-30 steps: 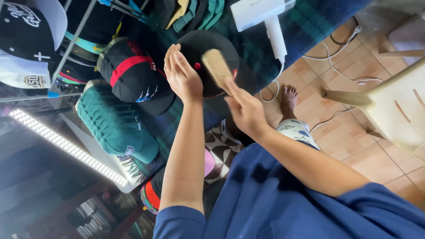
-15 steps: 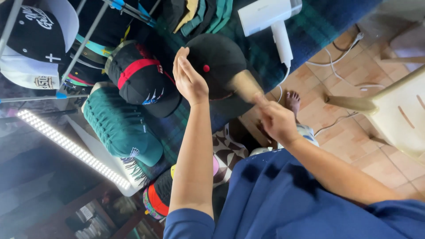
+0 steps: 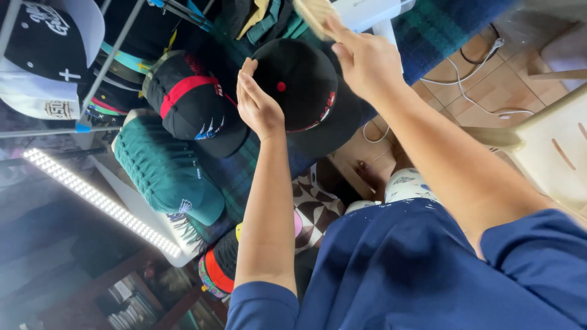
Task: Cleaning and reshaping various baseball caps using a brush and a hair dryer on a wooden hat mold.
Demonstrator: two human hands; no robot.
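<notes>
A black cap [image 3: 299,85] with a red top button lies on a dark plaid cloth [image 3: 440,24]. My left hand [image 3: 257,104] presses flat against the cap's left side, fingers together, holding it. My right hand [image 3: 361,55] is raised above the cap's far edge and grips a pale wooden brush [image 3: 312,15], which is partly cut off by the top of the frame. A white device [image 3: 373,12] sits just behind the brush.
Left of the held cap are a black cap with a red band [image 3: 189,104], a teal cap [image 3: 165,171] and a black-and-white cap [image 3: 49,55] on a metal rack. An LED light bar [image 3: 98,201] runs lower left. Cables [image 3: 471,91] cross the tiled floor beside a pale chair [image 3: 550,146].
My right hand pulled the brush off the cap toward my body, then lifted it up past the cap's far edge. My left hand stayed on the cap.
</notes>
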